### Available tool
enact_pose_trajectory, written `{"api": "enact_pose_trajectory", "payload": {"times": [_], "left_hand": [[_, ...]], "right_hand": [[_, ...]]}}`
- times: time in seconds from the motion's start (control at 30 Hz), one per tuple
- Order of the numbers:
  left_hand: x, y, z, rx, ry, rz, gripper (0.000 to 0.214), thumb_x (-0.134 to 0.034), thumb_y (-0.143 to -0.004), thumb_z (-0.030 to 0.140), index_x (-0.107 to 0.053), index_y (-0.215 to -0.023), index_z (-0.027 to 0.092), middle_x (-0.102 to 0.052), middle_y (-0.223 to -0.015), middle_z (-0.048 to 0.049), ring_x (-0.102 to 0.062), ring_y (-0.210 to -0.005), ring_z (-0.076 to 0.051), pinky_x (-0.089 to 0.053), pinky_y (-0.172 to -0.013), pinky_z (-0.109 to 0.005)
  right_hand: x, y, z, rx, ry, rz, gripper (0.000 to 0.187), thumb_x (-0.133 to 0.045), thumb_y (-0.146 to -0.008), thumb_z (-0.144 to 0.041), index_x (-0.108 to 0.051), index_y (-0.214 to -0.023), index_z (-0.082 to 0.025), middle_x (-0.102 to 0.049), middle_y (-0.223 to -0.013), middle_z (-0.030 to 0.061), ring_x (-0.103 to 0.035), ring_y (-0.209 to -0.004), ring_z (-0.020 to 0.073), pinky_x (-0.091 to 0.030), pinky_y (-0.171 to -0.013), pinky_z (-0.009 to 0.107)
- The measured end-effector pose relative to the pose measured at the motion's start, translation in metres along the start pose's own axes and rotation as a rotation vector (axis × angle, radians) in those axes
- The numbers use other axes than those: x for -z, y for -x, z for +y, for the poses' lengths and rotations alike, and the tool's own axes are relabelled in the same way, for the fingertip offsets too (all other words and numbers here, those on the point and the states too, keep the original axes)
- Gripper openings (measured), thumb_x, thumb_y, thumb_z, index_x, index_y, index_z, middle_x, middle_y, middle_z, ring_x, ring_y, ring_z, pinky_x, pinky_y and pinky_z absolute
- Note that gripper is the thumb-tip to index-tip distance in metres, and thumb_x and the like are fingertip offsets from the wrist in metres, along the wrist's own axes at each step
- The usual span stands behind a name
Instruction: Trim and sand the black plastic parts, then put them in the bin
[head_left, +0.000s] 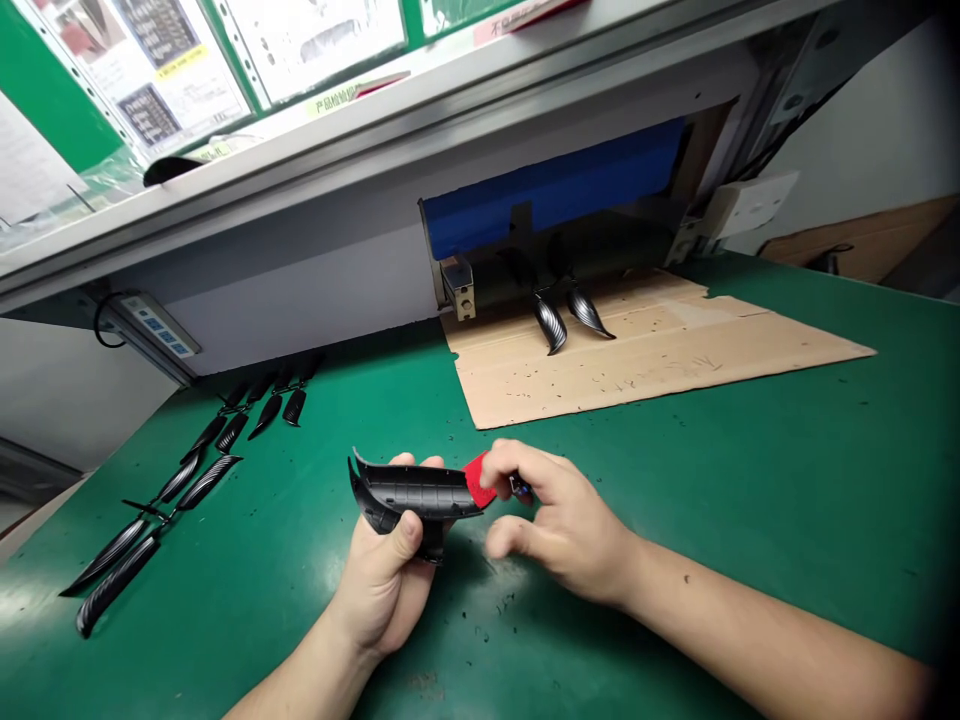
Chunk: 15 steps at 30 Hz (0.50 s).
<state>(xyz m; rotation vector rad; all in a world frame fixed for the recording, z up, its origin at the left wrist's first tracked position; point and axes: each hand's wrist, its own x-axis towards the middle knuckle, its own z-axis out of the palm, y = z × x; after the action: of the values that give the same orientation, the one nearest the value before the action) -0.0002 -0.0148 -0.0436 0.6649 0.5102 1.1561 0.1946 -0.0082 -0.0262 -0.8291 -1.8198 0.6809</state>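
Observation:
My left hand [386, 585] is wrapped round black curved plastic trim pieces [416, 492], hollow ribbed side up, with the thumb across the near edge. Two curved tips stick out at the left end. A flat red piece [478, 482] lies at their right end, by my right fingertips. My right hand [555, 515] has its fingers curled, the thumb apart from the index finger. A small dark object with a metal and blue part [519, 486] shows among its fingers; its kind is mostly hidden.
Several glossy black ribbed pieces on sprues [180, 485] lie on the green table [337, 660] at left. More black pieces [551, 325] rest on cardboard [660, 350] under a blue flap [555, 190]. A shelf edge [360, 130] crosses above, with a power strip [159, 325]. Black scraps are scattered about.

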Motion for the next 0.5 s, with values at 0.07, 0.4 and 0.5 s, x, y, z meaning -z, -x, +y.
{"api": "enact_pose_trajectory", "payload": {"times": [0.07, 0.4, 0.5], "left_hand": [[-0.002, -0.002, -0.002, 0.019, -0.005, 0.003, 0.046, -0.077, -0.077, 0.024, -0.059, -0.118, 0.032, -0.058, -0.128, -0.0037, -0.055, -0.117, -0.019, -0.047, -0.098, -0.03], [0.001, -0.013, -0.004, 0.077, 0.199, 0.083, 0.05, -0.07, -0.071, 0.06, -0.063, -0.108, 0.027, -0.051, -0.136, -0.006, -0.039, -0.133, -0.023, -0.04, -0.109, -0.038], [0.001, -0.013, -0.006, 0.083, 0.211, 0.033, 0.04, -0.067, -0.075, 0.059, -0.066, -0.098, 0.026, -0.05, -0.138, -0.0041, -0.036, -0.136, -0.022, -0.036, -0.112, -0.04]], "right_hand": [[-0.002, 0.001, -0.001, 0.073, 0.143, 0.017, 0.036, -0.057, -0.093, -0.053, -0.057, -0.089, -0.018, -0.054, -0.08, 0.0021, -0.046, -0.069, 0.0155, -0.037, -0.065, 0.027], [-0.035, 0.008, -0.006, -0.143, 0.275, -0.059, 0.017, -0.072, -0.082, -0.016, -0.058, -0.091, -0.021, -0.051, -0.091, 0.0009, -0.048, -0.075, 0.0165, -0.039, -0.065, 0.026], [-0.039, 0.008, -0.005, -0.158, 0.298, -0.079, 0.019, -0.07, -0.083, -0.013, -0.057, -0.093, -0.022, -0.051, -0.101, 0.0016, -0.051, -0.082, 0.0166, -0.042, -0.069, 0.026]]}}
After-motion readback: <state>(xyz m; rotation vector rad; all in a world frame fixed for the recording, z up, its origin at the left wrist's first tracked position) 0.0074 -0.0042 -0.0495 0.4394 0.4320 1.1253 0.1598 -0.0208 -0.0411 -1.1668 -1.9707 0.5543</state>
